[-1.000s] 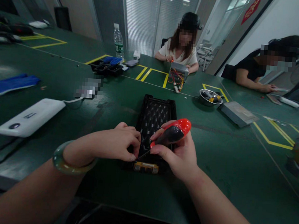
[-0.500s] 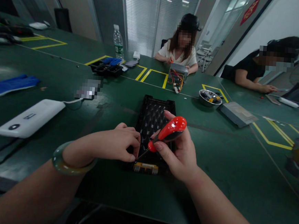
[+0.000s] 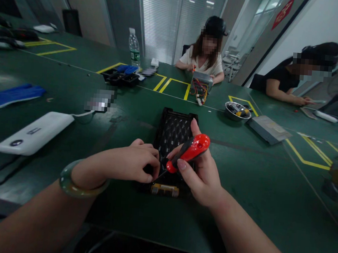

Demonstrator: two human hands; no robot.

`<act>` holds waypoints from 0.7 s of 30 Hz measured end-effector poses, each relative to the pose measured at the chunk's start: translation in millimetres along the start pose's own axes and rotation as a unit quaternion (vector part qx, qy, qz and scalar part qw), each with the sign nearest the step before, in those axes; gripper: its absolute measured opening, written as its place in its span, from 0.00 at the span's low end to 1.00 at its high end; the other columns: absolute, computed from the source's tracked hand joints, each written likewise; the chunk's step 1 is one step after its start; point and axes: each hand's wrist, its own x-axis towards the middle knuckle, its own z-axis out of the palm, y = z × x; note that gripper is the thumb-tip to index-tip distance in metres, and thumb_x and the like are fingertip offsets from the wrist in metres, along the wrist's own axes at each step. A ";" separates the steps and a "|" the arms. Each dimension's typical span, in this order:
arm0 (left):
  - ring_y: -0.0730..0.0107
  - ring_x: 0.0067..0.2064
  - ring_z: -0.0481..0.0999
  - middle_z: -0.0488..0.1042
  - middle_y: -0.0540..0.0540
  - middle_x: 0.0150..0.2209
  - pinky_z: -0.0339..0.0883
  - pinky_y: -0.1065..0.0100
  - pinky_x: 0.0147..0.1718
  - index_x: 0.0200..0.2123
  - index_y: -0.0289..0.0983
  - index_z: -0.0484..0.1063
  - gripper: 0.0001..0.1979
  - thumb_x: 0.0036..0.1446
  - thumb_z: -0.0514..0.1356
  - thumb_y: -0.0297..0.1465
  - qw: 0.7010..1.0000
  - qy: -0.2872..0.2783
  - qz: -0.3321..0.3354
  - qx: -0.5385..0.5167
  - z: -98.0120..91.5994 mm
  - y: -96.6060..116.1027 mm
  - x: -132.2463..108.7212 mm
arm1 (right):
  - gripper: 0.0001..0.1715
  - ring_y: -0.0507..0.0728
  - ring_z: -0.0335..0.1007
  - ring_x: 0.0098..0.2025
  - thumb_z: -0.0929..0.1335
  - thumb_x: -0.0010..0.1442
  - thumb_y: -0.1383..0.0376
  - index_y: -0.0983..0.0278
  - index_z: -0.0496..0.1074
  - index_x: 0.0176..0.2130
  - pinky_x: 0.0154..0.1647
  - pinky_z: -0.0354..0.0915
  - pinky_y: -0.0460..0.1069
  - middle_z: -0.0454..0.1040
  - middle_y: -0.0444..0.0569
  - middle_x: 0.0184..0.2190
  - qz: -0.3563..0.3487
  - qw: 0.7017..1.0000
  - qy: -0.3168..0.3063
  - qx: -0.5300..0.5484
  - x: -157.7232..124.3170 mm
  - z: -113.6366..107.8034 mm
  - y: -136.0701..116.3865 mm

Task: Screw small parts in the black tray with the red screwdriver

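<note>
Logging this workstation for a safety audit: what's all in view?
workbench: 1, dark green, under everything
yellow tape lines: several, yellow, on the bench
black plastic frame: 1, black, centre, under both hands
gold connector: 1, gold, near end of the frame
screwdriver: 1, red handle, in the right hand
power bank: 1, white, left, cable attached
blue fabric: 1, blue, far left
steel bowl: 1, silver, right of centre, small items inside
metal box: 1, grey, right of the bowl
water bottle: 1, clear, far side
parts tray: 1, black, far side
wired unit: 1, grey with coloured wires, far side
co-workers: 2, seated, far end and right
left hand: 1, on the frame
green bangle: 1, green, left wrist
right hand: 1, over the frame
</note>
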 end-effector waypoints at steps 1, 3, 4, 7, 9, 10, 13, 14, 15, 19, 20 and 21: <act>0.57 0.51 0.72 0.79 0.51 0.44 0.51 0.58 0.52 0.36 0.47 0.81 0.04 0.57 0.65 0.34 1.000 0.000 0.001 0.001 0.6 -0.6 0.0 | 0.43 0.57 0.75 0.42 0.65 0.70 0.67 0.56 0.39 0.74 0.51 0.74 0.57 0.76 0.48 0.43 0.003 1.000 -0.004 0.000 0.7 -0.6 -0.3; 0.58 0.51 0.72 0.78 0.51 0.44 0.50 0.58 0.52 0.36 0.47 0.82 0.04 0.57 0.65 0.34 1.000 -0.003 0.001 0.005 1.0 -1.0 0.1 | 0.46 0.57 0.75 0.43 0.67 0.69 0.65 0.56 0.39 0.74 0.51 0.74 0.58 0.76 0.47 0.43 0.018 1.000 -0.014 -0.001 1.8 -1.9 -0.6; 0.58 0.51 0.71 0.78 0.51 0.45 0.50 0.58 0.51 0.36 0.47 0.82 0.05 0.57 0.65 0.34 1.000 -0.004 0.001 0.005 0.9 -0.9 0.1 | 0.49 0.58 0.75 0.42 0.70 0.67 0.64 0.55 0.40 0.74 0.50 0.75 0.58 0.76 0.47 0.42 0.029 0.999 -0.018 0.002 2.2 -2.5 -0.4; 0.59 0.51 0.71 0.78 0.50 0.44 0.50 0.59 0.51 0.36 0.47 0.82 0.04 0.57 0.66 0.34 1.000 -0.001 -0.004 0.002 -0.3 0.2 -0.3 | 0.53 0.58 0.76 0.40 0.74 0.63 0.60 0.53 0.43 0.73 0.47 0.75 0.58 0.76 0.45 0.41 0.064 0.997 -0.016 0.026 2.4 -4.2 1.1; 0.59 0.50 0.71 0.77 0.50 0.43 0.50 0.59 0.50 0.35 0.47 0.82 0.04 0.58 0.66 0.35 1.000 -0.001 -0.004 -0.002 -1.5 1.1 -0.7 | 0.46 0.59 0.76 0.38 0.72 0.65 0.58 0.53 0.49 0.72 0.46 0.75 0.59 0.77 0.46 0.39 0.065 0.997 0.027 0.024 2.6 -6.5 2.6; 0.59 0.49 0.72 0.77 0.51 0.42 0.50 0.59 0.50 0.34 0.46 0.82 0.04 0.58 0.66 0.36 1.000 -0.002 -0.002 -0.003 -2.1 1.6 -0.9 | 0.41 0.58 0.75 0.38 0.71 0.66 0.57 0.54 0.52 0.71 0.45 0.75 0.59 0.77 0.46 0.38 0.058 0.996 0.067 0.014 3.0 -8.7 3.7; 0.61 0.48 0.73 0.78 0.52 0.40 0.50 0.60 0.49 0.33 0.46 0.82 0.07 0.61 0.64 0.39 1.000 -0.001 0.000 -0.016 -4.1 2.6 -0.6 | 0.30 0.57 0.73 0.35 0.68 0.68 0.56 0.55 0.61 0.65 0.41 0.74 0.56 0.75 0.45 0.35 0.024 0.974 0.222 -0.045 5.6 -20.2 9.1; 0.62 0.47 0.73 0.79 0.52 0.40 0.50 0.61 0.49 0.33 0.46 0.81 0.08 0.62 0.64 0.40 1.000 0.002 0.000 -0.023 -4.7 2.8 -0.1 | 0.28 0.56 0.73 0.34 0.68 0.67 0.56 0.55 0.64 0.63 0.39 0.74 0.54 0.74 0.45 0.35 0.012 0.961 0.267 -0.071 6.7 -25.3 11.8; 0.62 0.47 0.74 0.80 0.52 0.39 0.50 0.61 0.49 0.34 0.46 0.81 0.09 0.63 0.63 0.41 1.000 0.005 -0.002 -0.029 -5.2 2.9 0.5 | 0.26 0.56 0.72 0.34 0.68 0.67 0.56 0.55 0.65 0.62 0.38 0.73 0.53 0.73 0.45 0.34 0.002 0.948 0.302 -0.099 7.6 -30.6 14.8; 0.63 0.46 0.76 0.82 0.53 0.40 0.50 0.61 0.50 0.38 0.46 0.81 0.11 0.64 0.61 0.44 0.998 0.024 -0.014 -0.055 -5.3 2.3 4.2 | 0.25 0.55 0.71 0.34 0.70 0.65 0.55 0.56 0.67 0.59 0.38 0.71 0.53 0.71 0.46 0.37 -0.017 0.911 0.355 -0.208 8.7 -47.2 26.4; 0.64 0.46 0.77 0.82 0.54 0.40 0.50 0.61 0.50 0.39 0.46 0.81 0.11 0.65 0.61 0.43 0.998 0.033 -0.019 -0.059 -4.9 2.1 5.1 | 0.25 0.56 0.71 0.34 0.70 0.65 0.55 0.56 0.67 0.59 0.39 0.71 0.54 0.71 0.46 0.37 -0.015 0.906 0.352 -0.233 8.3 -49.2 28.3; 0.65 0.46 0.77 0.82 0.54 0.41 0.49 0.61 0.51 0.39 0.47 0.81 0.10 0.65 0.61 0.43 0.997 0.041 -0.023 -0.062 -4.4 2.1 5.9 | 0.26 0.56 0.71 0.35 0.70 0.64 0.55 0.57 0.67 0.59 0.40 0.71 0.54 0.71 0.46 0.37 -0.012 0.902 0.346 -0.259 7.7 -50.3 29.7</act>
